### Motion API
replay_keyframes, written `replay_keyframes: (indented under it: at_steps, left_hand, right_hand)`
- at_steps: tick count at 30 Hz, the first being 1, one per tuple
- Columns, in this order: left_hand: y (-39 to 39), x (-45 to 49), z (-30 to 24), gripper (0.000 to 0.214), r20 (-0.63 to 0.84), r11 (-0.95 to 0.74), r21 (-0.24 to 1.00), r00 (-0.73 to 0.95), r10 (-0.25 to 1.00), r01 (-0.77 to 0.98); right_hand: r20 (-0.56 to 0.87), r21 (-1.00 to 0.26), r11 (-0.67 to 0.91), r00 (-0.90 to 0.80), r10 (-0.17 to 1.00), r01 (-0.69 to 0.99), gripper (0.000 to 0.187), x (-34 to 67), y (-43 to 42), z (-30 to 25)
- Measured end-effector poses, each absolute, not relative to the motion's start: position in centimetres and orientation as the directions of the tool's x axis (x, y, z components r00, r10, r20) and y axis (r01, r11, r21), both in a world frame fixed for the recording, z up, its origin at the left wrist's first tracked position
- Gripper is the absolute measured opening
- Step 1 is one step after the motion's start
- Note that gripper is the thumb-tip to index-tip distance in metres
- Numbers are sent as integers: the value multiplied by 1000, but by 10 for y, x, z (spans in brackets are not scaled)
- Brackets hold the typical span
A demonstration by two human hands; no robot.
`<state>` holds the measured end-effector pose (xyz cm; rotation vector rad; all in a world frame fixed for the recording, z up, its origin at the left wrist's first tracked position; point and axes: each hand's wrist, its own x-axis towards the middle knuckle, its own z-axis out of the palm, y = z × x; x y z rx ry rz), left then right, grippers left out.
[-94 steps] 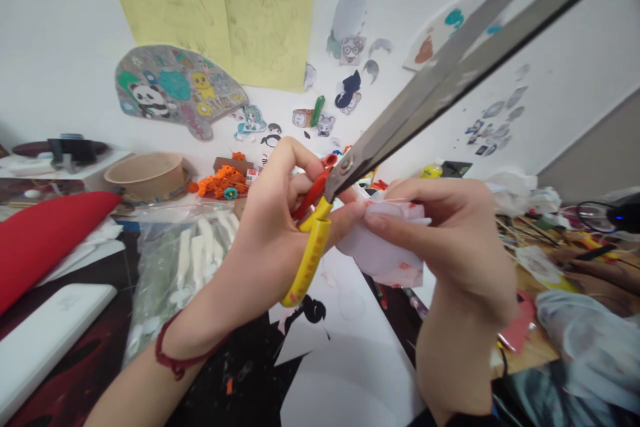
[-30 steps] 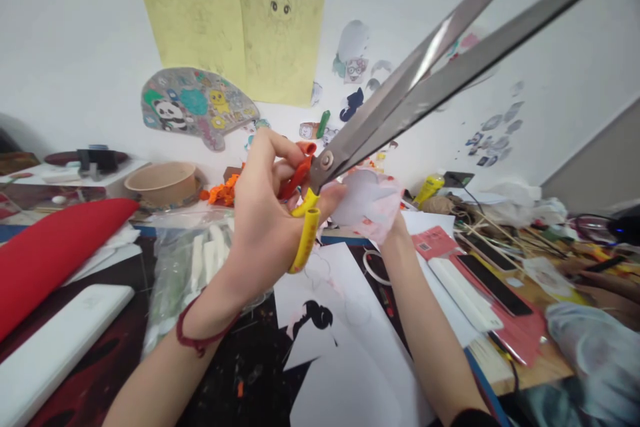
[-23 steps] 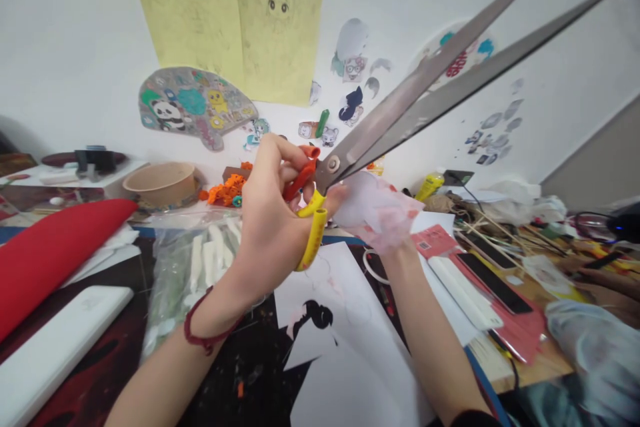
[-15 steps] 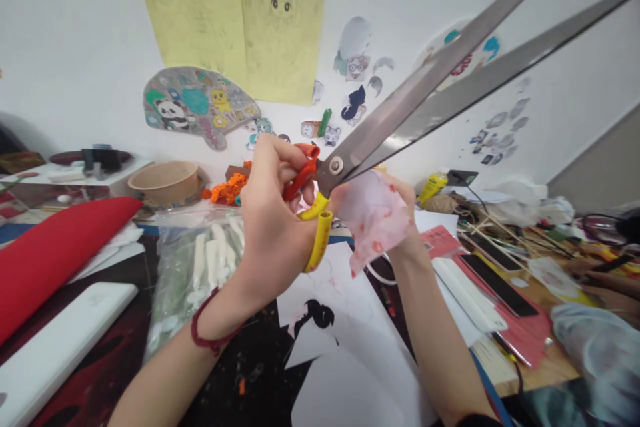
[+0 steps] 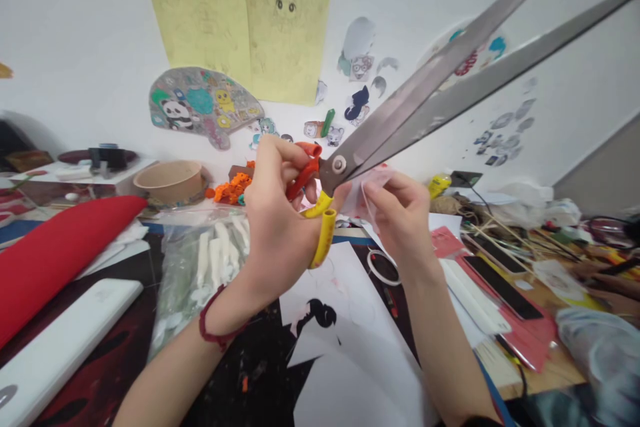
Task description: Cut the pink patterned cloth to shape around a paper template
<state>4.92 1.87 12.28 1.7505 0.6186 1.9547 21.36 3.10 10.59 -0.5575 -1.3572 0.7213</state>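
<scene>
My left hand grips the red and yellow handles of large steel scissors. The long blades point up to the right toward the camera and stand slightly apart. My right hand pinches a small white and pink piece of paper just beneath the blades near the pivot. Most of the paper is hidden behind my fingers. A red cord circles my left wrist.
White paper sheets with a black silhouette lie on the dark table below my hands. A plastic bag of white pieces, a red cushion, a brown bowl, orange bits, wooden sticks and a tape ring surround them.
My right hand has turned palm-down and the paper has gone from hanging loose in front to being tucked under my fingers beside the pivot. The scissors stay raised, blades a little apart.
</scene>
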Motion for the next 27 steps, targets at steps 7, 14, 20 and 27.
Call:
replay_keyframes:
  at_steps: [7,14,20,27]
  left_hand:
    - [19,49,122,61,756,-763,645,-110,646,-50]
    - [18,48,126,53,711,-707,696,-19,703,-124]
    - [17,49,126,47,725,-726,668,-77,684,-166]
    - [18,50,125,46,715,-718,681,-81,694,-144]
  right_hand:
    - [643,-749,646,74,762,-147,14,209,30,104]
    - [734,-669,742,132,667,-27,6,209,26,105]
    - [702,-712,698,62,709,75,15,212,19,108]
    - [686,-727,680,73,724,94,23,211,18,109]
